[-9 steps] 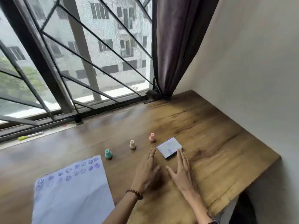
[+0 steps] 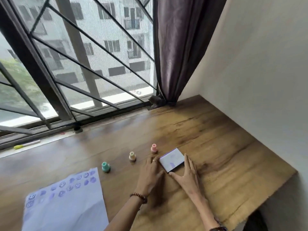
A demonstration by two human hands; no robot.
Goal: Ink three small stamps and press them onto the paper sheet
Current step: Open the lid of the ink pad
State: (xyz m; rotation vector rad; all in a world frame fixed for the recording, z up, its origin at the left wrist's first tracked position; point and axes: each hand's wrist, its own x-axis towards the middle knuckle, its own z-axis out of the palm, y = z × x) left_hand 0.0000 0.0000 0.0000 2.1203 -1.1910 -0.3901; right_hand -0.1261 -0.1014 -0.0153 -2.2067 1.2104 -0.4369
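Three small stamps stand upright in a diagonal row on the wooden table: a green stamp [image 2: 105,167], a cream stamp [image 2: 132,156] and a pink stamp [image 2: 154,148]. Right of the pink one lies a white ink pad [image 2: 172,159], its lid shut and smeared with purple. My left hand [image 2: 150,175] lies flat at the pad's left edge, fingers apart. On the other side my right hand [image 2: 187,175] is spread along the pad's right edge, its thumb under the near corner. A paper sheet [image 2: 66,205] with several purple stamp prints lies at the lower left.
A barred window runs along the table's far edge, with a yellow-capped marker [image 2: 26,144] on the sill at the left. A dark curtain [image 2: 180,55] hangs in the far corner. A white wall borders the table on the right, and the table's right edge drops off near my right arm.
Both hands have slid forward to the ink pad and now flank it on either side. The stamps and the paper have stayed put.
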